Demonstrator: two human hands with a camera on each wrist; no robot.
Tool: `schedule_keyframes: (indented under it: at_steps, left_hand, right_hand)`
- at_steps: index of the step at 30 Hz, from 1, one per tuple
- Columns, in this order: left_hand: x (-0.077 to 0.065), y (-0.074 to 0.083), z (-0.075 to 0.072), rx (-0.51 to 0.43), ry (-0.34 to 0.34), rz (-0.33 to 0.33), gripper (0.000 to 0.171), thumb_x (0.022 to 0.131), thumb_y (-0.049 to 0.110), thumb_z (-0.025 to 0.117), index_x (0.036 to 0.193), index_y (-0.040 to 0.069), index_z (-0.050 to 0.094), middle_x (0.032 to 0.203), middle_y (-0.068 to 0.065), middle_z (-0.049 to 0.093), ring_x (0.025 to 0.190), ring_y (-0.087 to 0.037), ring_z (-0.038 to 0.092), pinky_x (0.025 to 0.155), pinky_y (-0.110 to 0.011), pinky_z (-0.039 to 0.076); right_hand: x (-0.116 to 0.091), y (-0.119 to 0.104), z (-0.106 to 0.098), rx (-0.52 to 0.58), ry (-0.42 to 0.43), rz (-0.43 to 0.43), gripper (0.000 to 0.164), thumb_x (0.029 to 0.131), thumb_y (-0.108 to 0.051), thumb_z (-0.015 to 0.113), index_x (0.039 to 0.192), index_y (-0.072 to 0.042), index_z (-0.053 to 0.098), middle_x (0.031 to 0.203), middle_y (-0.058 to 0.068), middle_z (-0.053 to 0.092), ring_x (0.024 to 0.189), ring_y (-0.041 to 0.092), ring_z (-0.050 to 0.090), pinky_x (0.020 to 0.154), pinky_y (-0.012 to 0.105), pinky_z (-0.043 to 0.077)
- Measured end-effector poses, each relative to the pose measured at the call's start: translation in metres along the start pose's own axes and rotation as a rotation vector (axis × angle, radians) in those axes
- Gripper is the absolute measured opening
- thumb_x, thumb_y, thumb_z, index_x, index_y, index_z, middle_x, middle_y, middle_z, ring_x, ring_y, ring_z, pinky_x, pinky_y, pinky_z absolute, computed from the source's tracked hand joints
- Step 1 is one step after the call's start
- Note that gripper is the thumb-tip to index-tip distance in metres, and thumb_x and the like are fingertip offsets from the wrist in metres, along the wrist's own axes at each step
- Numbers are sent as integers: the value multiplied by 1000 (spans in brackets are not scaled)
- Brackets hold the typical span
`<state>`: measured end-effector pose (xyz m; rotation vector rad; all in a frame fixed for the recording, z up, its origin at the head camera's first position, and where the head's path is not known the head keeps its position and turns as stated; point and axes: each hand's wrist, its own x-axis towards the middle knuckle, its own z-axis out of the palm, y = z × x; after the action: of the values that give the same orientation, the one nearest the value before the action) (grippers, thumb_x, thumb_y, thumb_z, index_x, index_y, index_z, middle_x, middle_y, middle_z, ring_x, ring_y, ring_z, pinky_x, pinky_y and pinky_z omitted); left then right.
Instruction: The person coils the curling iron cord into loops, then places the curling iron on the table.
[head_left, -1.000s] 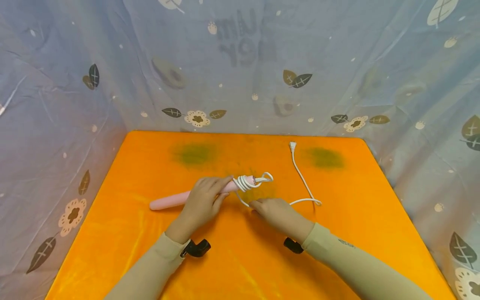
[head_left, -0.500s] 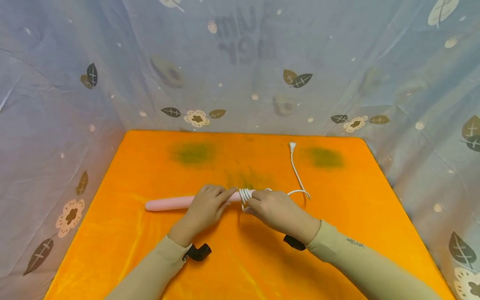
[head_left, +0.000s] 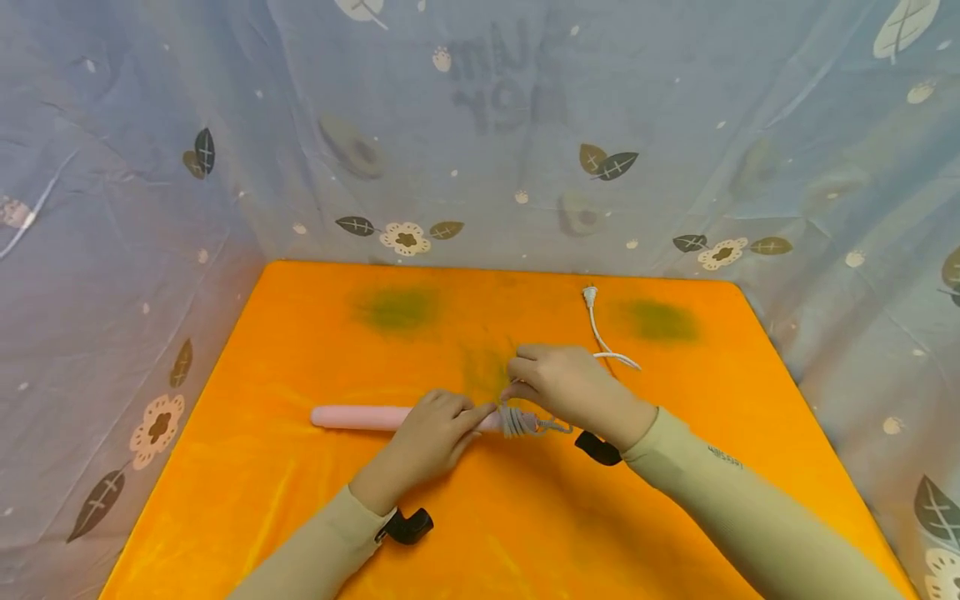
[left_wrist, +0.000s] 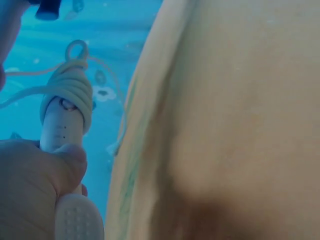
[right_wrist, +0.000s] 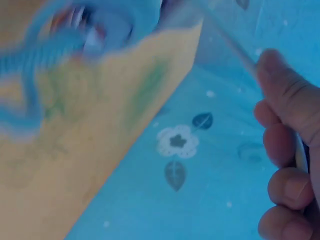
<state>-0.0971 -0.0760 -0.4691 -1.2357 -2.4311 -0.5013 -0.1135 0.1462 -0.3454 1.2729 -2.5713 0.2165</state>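
Note:
A slim pink hair iron (head_left: 356, 417) lies across the middle of the table, its barrel end pointing left. My left hand (head_left: 435, 435) grips it around the handle, thumb along the top. White cord coils (head_left: 516, 422) wrap the handle's right end, and the left wrist view shows several turns of cord (left_wrist: 72, 85) beyond the thumb, below a small loop. Raised above the coils, my right hand (head_left: 570, 385) pinches the cord. In the right wrist view that cord (right_wrist: 232, 42) runs taut from between thumb and curled fingers toward the iron's blurred end.
The cord's free part ends in a white plug (head_left: 590, 297) near the table's back edge, with a crossing loop (head_left: 622, 360) right of my right hand. An orange cloth (head_left: 247, 467) covers the table. Patterned curtains (head_left: 480, 150) enclose its back and sides.
My right hand went to the coils, then rose above them, drawing the cord up. The iron turned level and shifted slightly toward me. The cord's loose loop moved nearer the plug.

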Motion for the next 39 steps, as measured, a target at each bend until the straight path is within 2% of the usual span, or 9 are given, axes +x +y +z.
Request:
schedule_keyframes:
  at_steps: [6, 12, 16, 20, 24, 26, 30, 35, 39]
  left_hand:
    - [-1, 9, -7, -1, 15, 49, 40, 84, 23, 63, 123, 19, 55, 91, 0, 55, 81, -17, 52, 85, -35, 39]
    - [-2, 19, -12, -18, 50, 112, 39, 83, 21, 63, 121, 19, 55, 92, 0, 56, 83, -17, 53, 84, -35, 40]
    - [0, 20, -20, -87, 76, 65, 38, 88, 24, 58, 125, 19, 53, 96, 2, 56, 86, -16, 52, 88, -33, 37]
    - [5, 12, -34, -140, 137, -18, 41, 88, 24, 57, 129, 19, 49, 99, 1, 55, 89, -16, 51, 89, -34, 36]
    - [16, 3, -52, -176, 191, -103, 45, 86, 21, 59, 130, 17, 48, 100, -1, 56, 93, -18, 52, 92, -36, 34]
    - [22, -1, -58, -185, 207, -138, 46, 87, 21, 59, 131, 17, 46, 101, -2, 56, 94, -19, 51, 92, -37, 33]
    - [34, -9, -64, -187, 237, -190, 45, 87, 21, 58, 131, 16, 47, 104, -4, 58, 95, -20, 52, 94, -37, 32]
    - [47, -15, -69, -168, 266, -214, 43, 87, 21, 58, 130, 16, 49, 103, -3, 58, 95, -20, 51, 94, -36, 30]
    - [57, -15, -70, -143, 273, -213, 45, 87, 21, 59, 130, 19, 48, 100, -1, 57, 93, -19, 50, 93, -35, 29]
  right_hand:
    - [-4, 24, 5, 118, -46, 96, 15, 78, -40, 63, 77, -26, 58, 72, -16, 44, 56, -4, 42, 50, 15, 38]
    - [-12, 53, 26, 387, -115, 317, 10, 81, -42, 59, 82, -33, 63, 78, -17, 53, 65, 1, 49, 58, 22, 43]
    - [-20, 66, 40, 547, -88, 410, 11, 83, -39, 59, 84, -31, 66, 80, -11, 60, 68, 7, 54, 61, 25, 47]
    - [-24, 64, 50, 609, -28, 462, 14, 85, -40, 57, 87, -30, 67, 80, -11, 61, 65, 10, 54, 58, 27, 47]
    - [-21, 54, 54, 553, 38, 476, 21, 87, -40, 54, 86, -24, 66, 78, -8, 60, 64, 6, 52, 58, 25, 45]
    - [-18, 49, 54, 511, 55, 478, 24, 87, -40, 52, 82, -20, 64, 67, -5, 55, 56, 7, 46, 52, 24, 41]
    - [-11, 39, 52, 460, 66, 505, 27, 87, -43, 52, 72, -21, 59, 53, -3, 35, 46, 10, 30, 44, 25, 28]
    - [-8, 29, 45, 415, 101, 531, 27, 87, -40, 54, 65, -24, 56, 56, -2, 35, 47, 10, 31, 44, 25, 28]
    - [-13, 20, 39, 392, 109, 529, 22, 87, -38, 55, 69, -25, 58, 58, -5, 42, 49, 10, 36, 45, 25, 33]
